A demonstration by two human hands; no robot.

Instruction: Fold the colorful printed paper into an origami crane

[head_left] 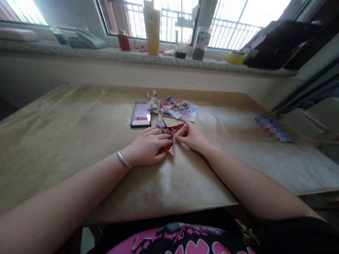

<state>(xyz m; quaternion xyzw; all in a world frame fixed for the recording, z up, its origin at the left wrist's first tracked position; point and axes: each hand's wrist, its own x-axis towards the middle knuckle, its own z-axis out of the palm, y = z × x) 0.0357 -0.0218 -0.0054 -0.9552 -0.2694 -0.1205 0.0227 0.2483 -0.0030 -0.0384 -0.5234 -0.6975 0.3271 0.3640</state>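
A sheet of colourful printed paper [169, 131], folded into points, lies on the table between my hands. Across its left part my left hand [149, 146] rests flat with the fingers stretched over it; a silver bangle circles that wrist. My right hand [194, 137] grips the paper's right flap between thumb and fingers. Just beyond my left hand is a phone [141, 114] with a lit, partly blurred screen. Behind the folded sheet stands another folded paper piece [154, 100], white and red, beside a small pile of printed sheets [182, 107].
The table [87, 141] has a pale brown cover. A blurred blue packet [274, 127] lies at the right. On the stone windowsill [92, 52] stand a red jar [124, 40], a tall yellow container [153, 31], a clear jar [201, 44] and a black object [278, 46].
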